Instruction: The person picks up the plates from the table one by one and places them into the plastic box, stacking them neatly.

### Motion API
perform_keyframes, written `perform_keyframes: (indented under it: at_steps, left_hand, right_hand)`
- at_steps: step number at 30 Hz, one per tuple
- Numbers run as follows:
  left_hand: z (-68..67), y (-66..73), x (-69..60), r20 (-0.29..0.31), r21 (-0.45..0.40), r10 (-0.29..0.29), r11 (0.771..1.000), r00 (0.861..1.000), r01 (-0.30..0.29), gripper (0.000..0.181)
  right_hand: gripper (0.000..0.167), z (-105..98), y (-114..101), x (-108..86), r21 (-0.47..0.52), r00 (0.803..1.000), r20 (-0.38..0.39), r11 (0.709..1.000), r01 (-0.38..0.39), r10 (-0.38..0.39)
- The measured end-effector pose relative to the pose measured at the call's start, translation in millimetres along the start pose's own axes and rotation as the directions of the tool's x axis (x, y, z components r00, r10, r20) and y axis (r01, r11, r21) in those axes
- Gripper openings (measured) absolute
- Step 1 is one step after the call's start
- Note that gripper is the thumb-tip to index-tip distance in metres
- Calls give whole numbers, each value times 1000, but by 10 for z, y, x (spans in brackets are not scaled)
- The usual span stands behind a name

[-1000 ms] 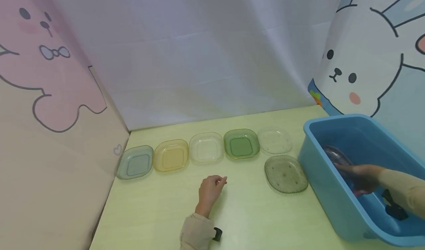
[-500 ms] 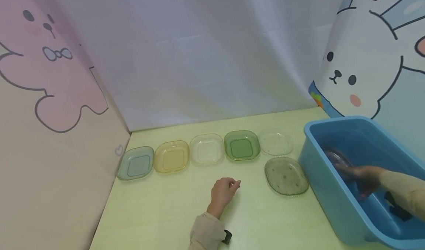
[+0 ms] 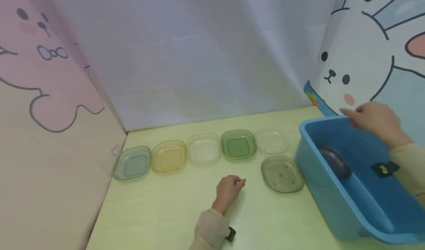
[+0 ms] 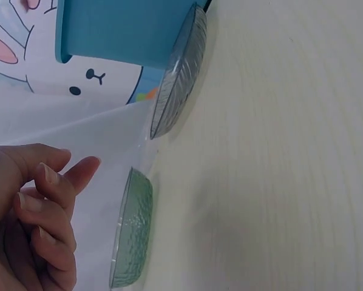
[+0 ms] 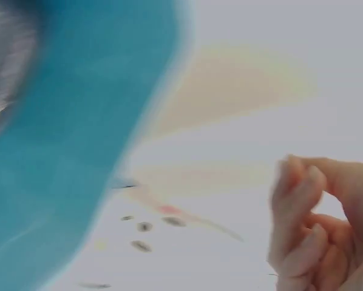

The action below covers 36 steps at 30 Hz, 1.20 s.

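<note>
My right hand is raised over the far rim of a blue tub, loosely curled and holding nothing. Inside the tub, a dark, smoky dish leans by the left wall. My left hand hovers over the table, fingers loosely bent around nothing. Closest to it are a grey-green see-through plate and a green plate. The left wrist view shows that same grey-green plate beside the tub. In the right wrist view, the right hand's fingers are bent without any object between them.
Left of the green plate, a row holds a clear plate, an amber plate and a bluish plate. Another clear plate sits right of it. A white curtain backs the pale table.
My right hand has let go of the dark dish and risen out of the tub, up and away from me. The left hand has shifted slightly right; the plates on the table stay put.
</note>
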<state>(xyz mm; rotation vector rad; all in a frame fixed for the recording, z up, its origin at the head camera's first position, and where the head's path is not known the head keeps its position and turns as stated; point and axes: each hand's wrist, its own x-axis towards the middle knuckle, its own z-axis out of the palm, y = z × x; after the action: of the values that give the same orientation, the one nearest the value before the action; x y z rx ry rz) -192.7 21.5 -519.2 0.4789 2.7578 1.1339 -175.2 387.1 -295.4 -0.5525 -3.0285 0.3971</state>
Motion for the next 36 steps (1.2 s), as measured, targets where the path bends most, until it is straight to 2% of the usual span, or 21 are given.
perform_keyframes:
  at_steps: [2,3,5,6,9,11,13,16,19,24,26,29,36]
  left_hand:
    - [17,12,11,-2,8,5,1000,1000,-5,28]
    - [24,19,18,0,10,7,1000,1000,-7,28]
    - [37,36,28,5,12,11,1000,1000,-11,28]
    - [40,47,33,9,11,11,1000,1000,-11,28]
    - [50,73,39,20,10,4,1000,1000,-4,28]
    - [60,86,40,22,11,5,1000,1000,-5,28]
    - [75,95,45,26,13,0,1000,1000,0,27]
    - [119,100,61,33,9,-13,1000,999,13,27]
    - [184,106,78,54,3,-32,999,998,32,27]
    - [305,111,99,84,19,-29,999,996,27,27]
    - [340,111,109,89,34,-33,999,996,30,26]
    - [372,119,136,88,55,-37,998,995,32,25]
    - [425,176,200,102,82,-25,997,995,17,26]
  right_hand:
    - [72,-131,-244,12,115,990,-142,993,-6,22]
    - [72,-189,-372,21,175,982,-188,985,-2,36]
    - [66,-280,-626,28,318,965,-251,948,16,68]
    - [61,-312,-747,32,398,960,-266,917,24,90]
    - [50,-336,-1094,29,593,948,-293,802,79,123]
    - [46,-298,-1304,27,686,940,-322,712,150,112]
    - [46,-230,-1487,22,742,936,-340,638,207,92]
    - [45,-62,-1694,4,794,940,-334,557,243,66]
    - [46,176,-1789,-36,828,956,-287,518,215,63]
    - [47,632,-1717,-85,875,983,-170,469,117,73]
    - [47,824,-1653,-93,880,990,-119,470,71,74]
    - [49,1120,-1570,-108,868,995,-70,496,23,77]
    - [57,1787,-1326,-243,803,995,16,592,-73,101]
